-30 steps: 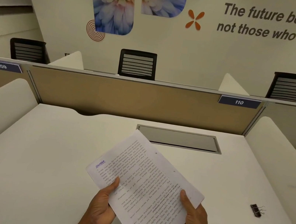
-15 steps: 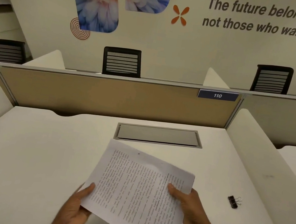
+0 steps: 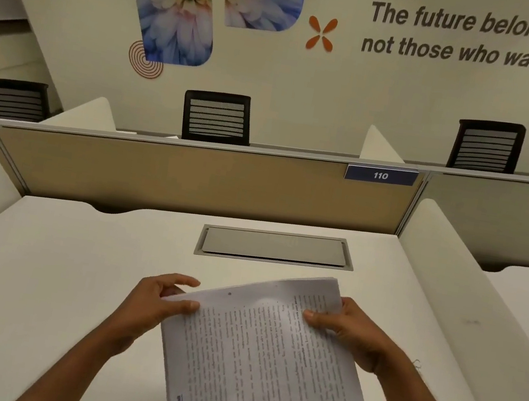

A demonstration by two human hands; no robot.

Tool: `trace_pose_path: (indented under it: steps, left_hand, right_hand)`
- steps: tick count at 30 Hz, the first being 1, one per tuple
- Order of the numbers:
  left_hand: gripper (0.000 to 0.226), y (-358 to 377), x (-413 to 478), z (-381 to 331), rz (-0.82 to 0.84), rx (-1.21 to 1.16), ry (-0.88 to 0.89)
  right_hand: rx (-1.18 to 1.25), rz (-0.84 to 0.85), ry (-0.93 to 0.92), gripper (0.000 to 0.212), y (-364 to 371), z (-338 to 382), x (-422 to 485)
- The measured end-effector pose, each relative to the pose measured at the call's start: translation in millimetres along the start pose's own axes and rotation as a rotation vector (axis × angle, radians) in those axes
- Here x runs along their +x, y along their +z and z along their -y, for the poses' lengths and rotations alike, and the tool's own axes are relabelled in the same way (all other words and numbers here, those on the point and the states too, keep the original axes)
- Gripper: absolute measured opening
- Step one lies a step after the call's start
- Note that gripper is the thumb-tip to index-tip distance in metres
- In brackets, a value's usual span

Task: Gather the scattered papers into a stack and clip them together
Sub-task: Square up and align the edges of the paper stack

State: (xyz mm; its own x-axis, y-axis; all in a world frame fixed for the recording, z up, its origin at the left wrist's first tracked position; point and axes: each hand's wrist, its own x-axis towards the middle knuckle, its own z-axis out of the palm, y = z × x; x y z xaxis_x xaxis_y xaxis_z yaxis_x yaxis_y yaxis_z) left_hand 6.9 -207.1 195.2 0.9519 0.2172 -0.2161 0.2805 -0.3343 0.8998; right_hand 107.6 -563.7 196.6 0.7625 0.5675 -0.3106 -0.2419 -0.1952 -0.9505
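Note:
A stack of printed white papers [image 3: 266, 356] is held above the white desk [image 3: 54, 271], tilted with its far edge raised. My left hand [image 3: 157, 301] pinches the stack's far left corner, thumb on top. My right hand [image 3: 350, 328] grips the far right edge. The black binder clip is almost wholly hidden behind my right wrist; only a bit of its wire handle [image 3: 417, 364] shows.
A grey cable hatch [image 3: 274, 247] is set into the desk beyond the papers. A tan partition [image 3: 190, 178] closes the back, and white side dividers [image 3: 466, 319] flank the desk. Black chairs [image 3: 216, 117] stand behind the partition.
The stack has been turned so its header now points toward me. Both hands moved from the near edge up to the far corners. The clip went out of sight behind my right wrist.

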Motion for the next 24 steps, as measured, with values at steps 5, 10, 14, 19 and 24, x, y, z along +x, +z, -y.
trace_pose_path:
  steps: [5,10,14,19,24]
  left_hand:
    - [0.02,3.0,8.8,5.0,0.116,0.528,0.129]
    - [0.042,27.7,10.4,-14.3,0.299,0.563,0.27]
    - [0.041,41.9,14.3,-34.8,0.46,0.387,0.348]
    - [0.036,62.2,16.2,-50.7,0.568,0.28,0.394]
    - [0.036,82.5,20.2,-57.1,0.667,0.193,0.331]
  right_hand:
    - [-0.083,-0.026,0.007,0.033,4.3,10.6,-4.3]
    - [-0.135,-0.029,0.026,0.037,25.5,15.2,-10.7]
    - [-0.18,-0.036,0.019,0.042,41.5,20.8,-20.6]
    - [-0.195,-0.032,0.022,0.041,37.6,25.9,-28.7]
    - [-0.203,-0.029,0.047,0.048,21.5,26.5,-29.2]
